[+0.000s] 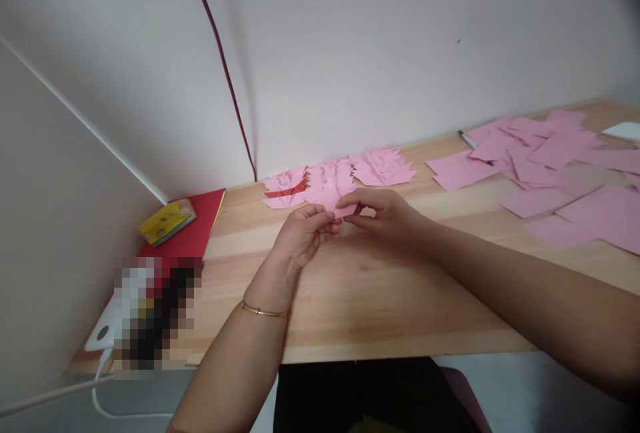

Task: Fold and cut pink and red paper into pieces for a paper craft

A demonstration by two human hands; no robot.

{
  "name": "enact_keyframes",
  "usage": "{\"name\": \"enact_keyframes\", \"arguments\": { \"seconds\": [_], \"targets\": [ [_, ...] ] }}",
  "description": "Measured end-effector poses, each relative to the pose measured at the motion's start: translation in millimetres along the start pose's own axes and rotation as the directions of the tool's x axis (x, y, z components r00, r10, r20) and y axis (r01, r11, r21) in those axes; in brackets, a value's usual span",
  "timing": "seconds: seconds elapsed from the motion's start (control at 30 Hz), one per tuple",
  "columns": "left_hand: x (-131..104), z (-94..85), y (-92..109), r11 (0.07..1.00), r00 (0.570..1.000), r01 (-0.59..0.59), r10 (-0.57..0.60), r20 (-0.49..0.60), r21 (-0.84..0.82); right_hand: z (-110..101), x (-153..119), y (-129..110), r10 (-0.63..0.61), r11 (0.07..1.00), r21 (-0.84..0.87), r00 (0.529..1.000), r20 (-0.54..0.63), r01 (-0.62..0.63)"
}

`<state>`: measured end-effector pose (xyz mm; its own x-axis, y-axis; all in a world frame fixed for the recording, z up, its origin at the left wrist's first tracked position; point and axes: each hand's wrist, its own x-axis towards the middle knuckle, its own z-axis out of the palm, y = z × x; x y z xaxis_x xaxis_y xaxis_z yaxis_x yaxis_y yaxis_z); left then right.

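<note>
Pinched between the fingers of both my hands is a small piece of pink paper (331,200). My left hand (306,232), with a gold bangle on its wrist, grips the lower left edge between thumb and fingers. From the right side, my right hand (383,212) pinches the paper with thumb and forefinger. Just behind it lie clusters of folded pink papers with jagged edges (383,165); the held piece overlaps the middle cluster in view. A red strip (286,190) crosses the left cluster. How the held paper is folded is partly hidden by my fingers.
Loose pink sheets (565,146) are spread over the right of the wooden table (400,306), with a pen (469,140) beside them. At left, a yellow packet (167,221) rests on a red folder (213,216), near a blurred-out object. A dark red cable (225,63) hangs along the wall.
</note>
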<state>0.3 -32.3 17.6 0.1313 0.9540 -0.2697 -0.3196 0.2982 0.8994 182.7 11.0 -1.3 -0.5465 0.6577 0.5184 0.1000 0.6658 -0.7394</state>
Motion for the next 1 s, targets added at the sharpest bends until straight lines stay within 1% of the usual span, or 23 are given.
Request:
{"name": "enact_keyframes", "arguments": {
  "seconds": [0.13, 0.3, 0.37, 0.43, 0.53, 0.63, 0.73, 0.83, 0.9, 1.0],
  "targets": [
    [0, 0.8, -2, 0.998, 1.000, -0.015, 0.016, -0.006, 0.053, -4, 2, -4, -0.010, 1.000, -0.027, 0.998, 0.064, 0.012],
    [1, 2.4, -4, 0.993, 0.998, -0.058, 0.061, -0.028, 0.101, -6, 4, -4, -0.011, 0.999, 0.032, 0.994, 0.106, 0.008],
    [1, 2.7, -4, 0.992, 0.997, -0.063, 0.066, -0.032, 0.112, -5, 4, -3, 0.012, 0.999, 0.049, 0.996, 0.093, -0.017],
    [1, 2.6, -4, 0.991, 0.997, -0.068, 0.071, -0.016, 0.119, -4, 4, -2, 0.065, 0.994, 0.079, 0.995, 0.070, -0.071],
    [0, 2.1, -4, 0.989, 0.996, -0.089, 0.086, 0.024, 0.120, -2, 3, -1, 0.160, 0.967, 0.189, 0.985, 0.059, -0.169],
    [0, 1.8, -6, 0.986, 0.993, -0.110, 0.104, 0.056, 0.124, -2, 2, -2, 0.214, 0.940, 0.256, 0.974, 0.068, -0.224],
    [2, 1.4, -8, 0.967, 0.986, -0.159, 0.146, 0.078, 0.198, -3, 3, -3, 0.225, 0.947, 0.222, 0.972, 0.060, -0.233],
    [3, 1.0, -11, 0.936, 0.982, -0.188, 0.180, 0.054, 0.299, -3, 3, -3, 0.233, 0.953, 0.186, 0.971, 0.047, -0.238],
    [4, 1.2, -12, 0.931, 0.982, -0.185, 0.184, 0.033, 0.313, -2, 2, -2, 0.241, 0.950, 0.192, 0.969, 0.043, -0.245],
    [4, 2.1, -12, 0.943, 0.984, -0.175, 0.175, 0.023, 0.282, 1, 2, -3, 0.263, 0.930, 0.260, 0.964, 0.029, -0.261]
  ]
}}
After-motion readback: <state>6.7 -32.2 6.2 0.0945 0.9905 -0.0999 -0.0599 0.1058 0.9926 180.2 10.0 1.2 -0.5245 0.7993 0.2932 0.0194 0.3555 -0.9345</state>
